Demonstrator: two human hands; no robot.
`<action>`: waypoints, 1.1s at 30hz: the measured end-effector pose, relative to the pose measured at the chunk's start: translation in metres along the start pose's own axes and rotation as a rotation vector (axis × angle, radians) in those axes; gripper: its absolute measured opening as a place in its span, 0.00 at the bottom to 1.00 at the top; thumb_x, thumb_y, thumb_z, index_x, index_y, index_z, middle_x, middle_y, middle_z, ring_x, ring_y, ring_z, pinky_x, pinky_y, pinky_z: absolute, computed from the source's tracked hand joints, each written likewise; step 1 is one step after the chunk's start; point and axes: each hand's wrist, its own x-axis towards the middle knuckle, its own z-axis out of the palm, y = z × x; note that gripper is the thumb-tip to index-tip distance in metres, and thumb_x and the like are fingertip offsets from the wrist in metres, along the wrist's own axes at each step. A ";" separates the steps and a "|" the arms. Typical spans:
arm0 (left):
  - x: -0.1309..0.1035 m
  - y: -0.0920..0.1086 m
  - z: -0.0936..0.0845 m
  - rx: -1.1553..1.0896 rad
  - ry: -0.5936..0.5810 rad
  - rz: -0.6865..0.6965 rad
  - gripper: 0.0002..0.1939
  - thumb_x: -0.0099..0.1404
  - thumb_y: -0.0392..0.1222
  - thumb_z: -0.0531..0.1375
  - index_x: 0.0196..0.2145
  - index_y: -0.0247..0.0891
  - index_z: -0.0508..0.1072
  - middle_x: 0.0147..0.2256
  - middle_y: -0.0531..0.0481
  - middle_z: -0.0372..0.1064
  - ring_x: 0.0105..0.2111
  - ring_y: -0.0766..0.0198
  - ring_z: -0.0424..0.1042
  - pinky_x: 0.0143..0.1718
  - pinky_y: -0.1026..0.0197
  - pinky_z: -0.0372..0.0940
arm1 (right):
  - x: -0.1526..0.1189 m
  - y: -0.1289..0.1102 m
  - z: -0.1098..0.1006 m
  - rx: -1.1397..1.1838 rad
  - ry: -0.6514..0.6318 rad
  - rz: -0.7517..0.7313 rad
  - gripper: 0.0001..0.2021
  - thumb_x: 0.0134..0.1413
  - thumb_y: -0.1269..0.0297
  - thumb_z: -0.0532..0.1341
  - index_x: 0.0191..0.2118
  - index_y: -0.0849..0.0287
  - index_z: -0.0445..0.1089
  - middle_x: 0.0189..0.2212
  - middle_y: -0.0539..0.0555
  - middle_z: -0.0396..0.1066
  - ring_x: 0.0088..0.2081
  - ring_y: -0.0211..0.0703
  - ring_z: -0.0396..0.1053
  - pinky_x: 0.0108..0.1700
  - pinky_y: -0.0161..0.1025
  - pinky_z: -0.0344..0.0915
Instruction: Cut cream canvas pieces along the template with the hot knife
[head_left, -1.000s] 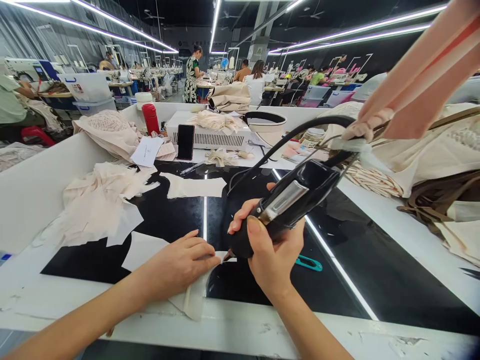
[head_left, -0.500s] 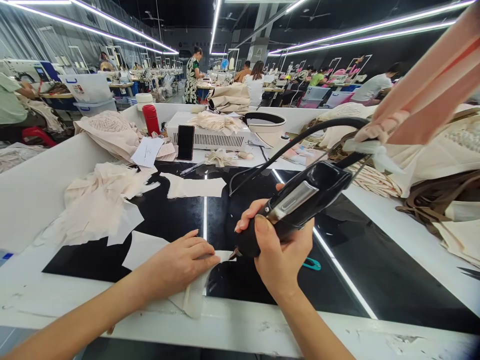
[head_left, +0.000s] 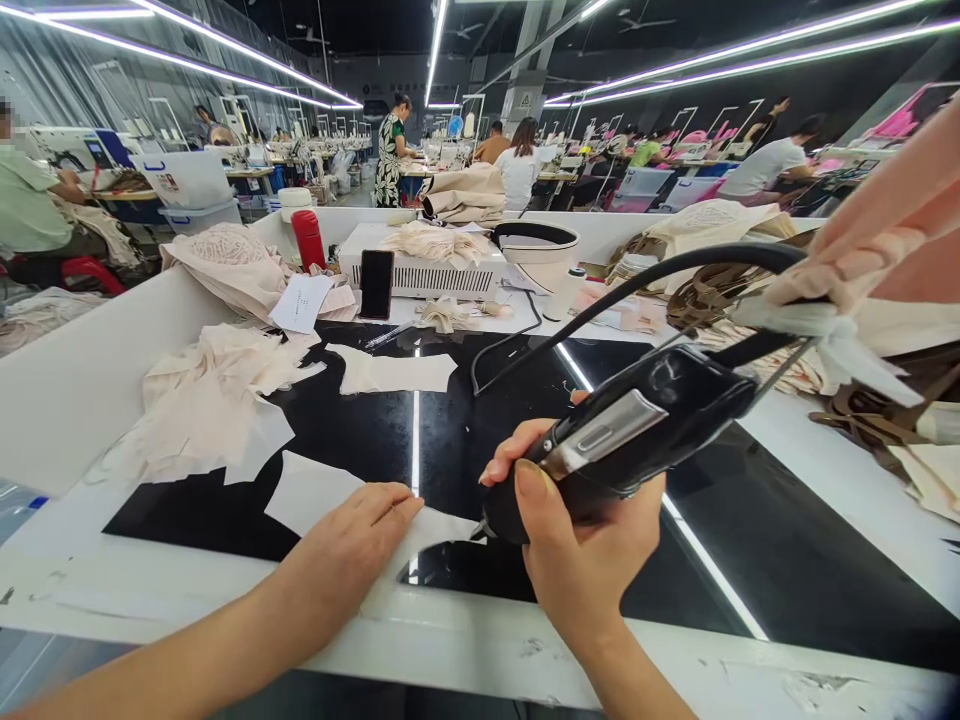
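Observation:
My right hand (head_left: 581, 540) is wrapped round a black corded hand tool (head_left: 615, 430) with a silver plate on its side. The tool's narrow tip points down and left, at the right end of a pale fabric piece (head_left: 442, 526). My left hand (head_left: 356, 550) lies on that fabric, fingers stretched and close together, palm down. Beyond my left hand a white piece (head_left: 311, 490) rests on the glossy black board (head_left: 465, 440). Further back lies another cut pale piece (head_left: 397, 371). Pink cloth is tied round the cord at the upper right.
Crumpled pale fabric (head_left: 195, 400) lies at the left. Behind the board stand a phone (head_left: 376, 285), a red bottle (head_left: 308, 240) and a white vented box (head_left: 442, 280). Brown and cream fabric (head_left: 892, 400) is heaped at the right. Several people sit or stand at machines in the background.
My left hand has drawn back slightly left, showing more of the fabric piece. My right hand has moved a little right and down with the tool, which tilts lower. The view has shifted slightly.

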 end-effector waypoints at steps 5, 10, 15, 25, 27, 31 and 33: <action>0.006 -0.002 -0.002 -0.101 -0.048 -0.005 0.33 0.63 0.18 0.51 0.64 0.35 0.61 0.56 0.40 0.70 0.56 0.55 0.74 0.58 0.51 0.75 | -0.007 -0.005 -0.001 0.005 0.006 -0.016 0.20 0.53 0.73 0.70 0.49 0.51 0.66 0.31 0.45 0.76 0.25 0.39 0.74 0.28 0.37 0.76; 0.009 -0.003 -0.002 -0.126 -0.068 -0.011 0.27 0.67 0.20 0.51 0.59 0.37 0.65 0.54 0.41 0.71 0.53 0.55 0.75 0.56 0.50 0.76 | -0.012 -0.009 -0.001 0.010 -0.003 -0.011 0.18 0.54 0.72 0.70 0.46 0.52 0.66 0.31 0.46 0.75 0.25 0.39 0.73 0.28 0.37 0.76; 0.009 -0.007 -0.003 -0.166 -0.097 0.002 0.24 0.69 0.20 0.53 0.58 0.37 0.66 0.54 0.43 0.71 0.52 0.56 0.74 0.54 0.52 0.77 | -0.014 -0.011 0.001 -0.003 0.007 -0.003 0.19 0.54 0.72 0.70 0.47 0.51 0.65 0.31 0.46 0.75 0.26 0.40 0.74 0.29 0.39 0.77; 0.013 -0.004 -0.015 -0.046 -0.050 0.085 0.21 0.69 0.20 0.51 0.56 0.34 0.67 0.52 0.42 0.75 0.50 0.59 0.77 0.51 0.59 0.77 | -0.016 -0.014 0.004 0.030 0.014 -0.013 0.19 0.54 0.74 0.71 0.46 0.51 0.66 0.31 0.46 0.76 0.25 0.39 0.74 0.28 0.37 0.77; 0.013 -0.002 -0.015 0.051 -0.031 0.125 0.22 0.67 0.19 0.51 0.56 0.31 0.67 0.51 0.41 0.76 0.49 0.58 0.78 0.51 0.60 0.76 | -0.017 -0.014 0.005 0.032 0.018 -0.017 0.19 0.54 0.74 0.71 0.47 0.51 0.66 0.31 0.46 0.76 0.25 0.38 0.74 0.28 0.37 0.77; 0.011 0.000 -0.007 0.235 -0.017 0.179 0.25 0.64 0.19 0.51 0.57 0.28 0.68 0.49 0.39 0.78 0.48 0.57 0.80 0.52 0.60 0.74 | -0.019 -0.015 0.006 0.024 0.022 -0.024 0.19 0.53 0.74 0.71 0.47 0.51 0.66 0.31 0.46 0.76 0.25 0.39 0.74 0.28 0.38 0.77; 0.009 0.002 -0.003 0.269 -0.003 0.175 0.25 0.65 0.20 0.51 0.57 0.29 0.68 0.50 0.40 0.78 0.49 0.58 0.79 0.54 0.61 0.73 | -0.020 -0.015 0.006 0.028 0.016 -0.024 0.19 0.53 0.74 0.71 0.46 0.52 0.66 0.31 0.46 0.76 0.25 0.39 0.74 0.28 0.38 0.77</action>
